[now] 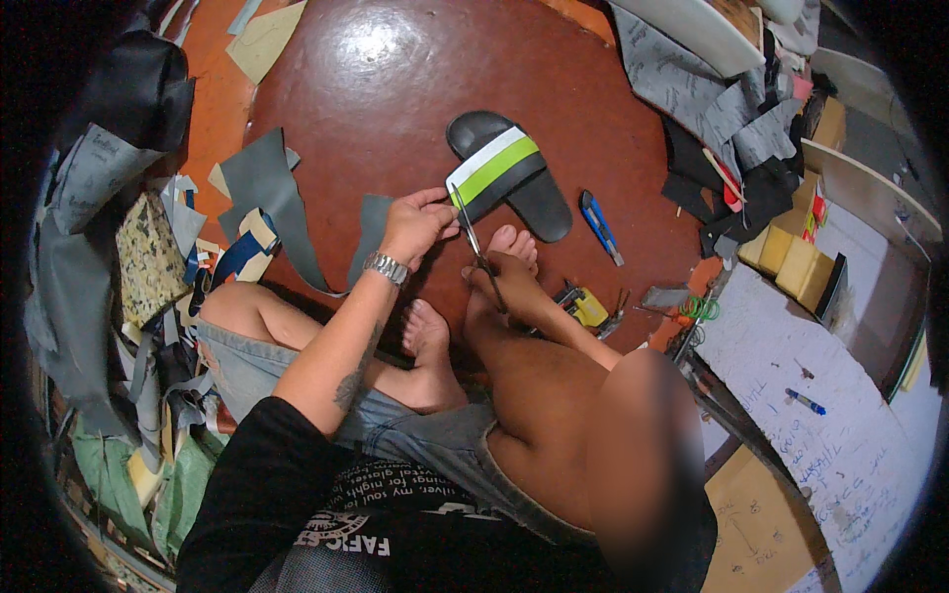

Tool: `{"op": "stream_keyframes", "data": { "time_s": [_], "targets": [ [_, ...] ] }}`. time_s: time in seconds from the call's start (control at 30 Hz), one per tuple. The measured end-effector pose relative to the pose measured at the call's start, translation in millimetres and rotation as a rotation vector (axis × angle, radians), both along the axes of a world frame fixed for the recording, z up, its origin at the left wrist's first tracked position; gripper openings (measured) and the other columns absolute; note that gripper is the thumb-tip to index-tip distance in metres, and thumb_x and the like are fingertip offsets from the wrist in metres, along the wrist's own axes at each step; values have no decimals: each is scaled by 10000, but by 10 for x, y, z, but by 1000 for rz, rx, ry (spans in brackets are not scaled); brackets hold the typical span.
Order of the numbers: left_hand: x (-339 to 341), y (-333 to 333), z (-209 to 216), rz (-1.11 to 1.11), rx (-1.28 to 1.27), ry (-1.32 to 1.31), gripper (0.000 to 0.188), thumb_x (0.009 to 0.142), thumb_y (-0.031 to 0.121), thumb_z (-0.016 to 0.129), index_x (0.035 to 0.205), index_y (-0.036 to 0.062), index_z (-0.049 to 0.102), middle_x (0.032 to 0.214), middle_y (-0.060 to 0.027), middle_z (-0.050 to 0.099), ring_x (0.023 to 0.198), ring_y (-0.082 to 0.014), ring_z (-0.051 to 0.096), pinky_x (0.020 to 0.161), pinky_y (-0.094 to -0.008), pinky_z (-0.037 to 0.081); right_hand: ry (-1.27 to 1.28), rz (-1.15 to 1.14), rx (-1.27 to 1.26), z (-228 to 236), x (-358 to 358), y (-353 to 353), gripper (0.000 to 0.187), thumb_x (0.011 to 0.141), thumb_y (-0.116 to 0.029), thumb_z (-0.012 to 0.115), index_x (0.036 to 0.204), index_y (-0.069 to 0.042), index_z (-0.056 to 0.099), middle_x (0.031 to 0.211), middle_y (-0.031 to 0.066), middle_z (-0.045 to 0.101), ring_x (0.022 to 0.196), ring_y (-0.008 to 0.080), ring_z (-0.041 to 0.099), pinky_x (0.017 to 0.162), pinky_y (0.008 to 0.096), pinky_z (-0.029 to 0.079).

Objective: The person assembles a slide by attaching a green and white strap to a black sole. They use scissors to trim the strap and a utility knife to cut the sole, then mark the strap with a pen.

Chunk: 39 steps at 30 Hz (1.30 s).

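Note:
A black slide sandal sole (546, 210) lies on the red-brown floor in front of me. Across it sits a strap (497, 170) striped white, lime green and black, its left end reaching past the sole. My left hand (413, 229), with a metal watch on the wrist, pinches that left end. In my right hand (509, 284) is a pair of scissors (476, 237), gripped at the handles. The blades point up and away, at the strap's end beside my left fingertips. Whether the blades touch the strap I cannot tell.
A blue utility knife (601, 227) lies right of the sandal. Grey material offcuts (272, 193) and scraps pile up at left. Beyond my right hand are a yellow-and-black object (590, 308) and a green coil (700, 307). A white board (781, 366) with a pen (806, 401) is at right.

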State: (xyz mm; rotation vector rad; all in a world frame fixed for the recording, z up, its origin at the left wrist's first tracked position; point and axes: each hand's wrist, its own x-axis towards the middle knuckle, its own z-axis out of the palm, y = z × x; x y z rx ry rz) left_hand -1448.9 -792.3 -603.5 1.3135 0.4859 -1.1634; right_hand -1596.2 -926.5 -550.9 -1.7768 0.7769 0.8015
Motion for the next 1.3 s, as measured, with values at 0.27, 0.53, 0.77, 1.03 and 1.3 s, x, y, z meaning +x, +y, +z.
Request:
{"op": "stream_keyframes", "data": {
  "time_s": [0.27,0.53,0.77,1.03,1.3],
  "targets": [
    [-1,-23,83,-2,15,16,429,962,-69,641,1386,-78,577,1091,-158,754,876,-187,744,744,-286,641,7,56,-86,-64,-34,21,455,917,-416,717,980,35,714,944,235,729,948,386,683,906,478,482],
    [6,-23,84,-9,7,41,446,978,-62,626,1420,-65,562,1108,-162,751,908,-190,745,763,-296,643,-10,83,-173,-25,-26,28,462,892,-419,720,969,37,723,977,261,727,988,444,668,903,524,490],
    [19,-27,111,-14,15,33,442,983,-56,619,1423,-59,570,1121,-157,749,920,-191,745,771,-297,643,17,75,-153,-55,-46,16,485,885,-430,741,1011,38,724,1020,270,728,1026,456,671,925,523,497],
    [1,-32,110,-2,20,37,418,989,-25,627,1404,-55,594,1126,-148,751,910,-184,746,762,-298,638,-133,109,-241,-136,-140,30,410,906,-392,723,921,17,707,887,241,720,899,435,688,860,509,509],
    [56,-101,61,111,91,-32,330,988,45,677,1300,-60,654,1080,-122,762,882,-170,747,752,-307,635,-66,74,-181,-45,-52,14,441,902,-425,732,925,15,718,879,237,719,879,428,685,852,515,499]
  ]
}}
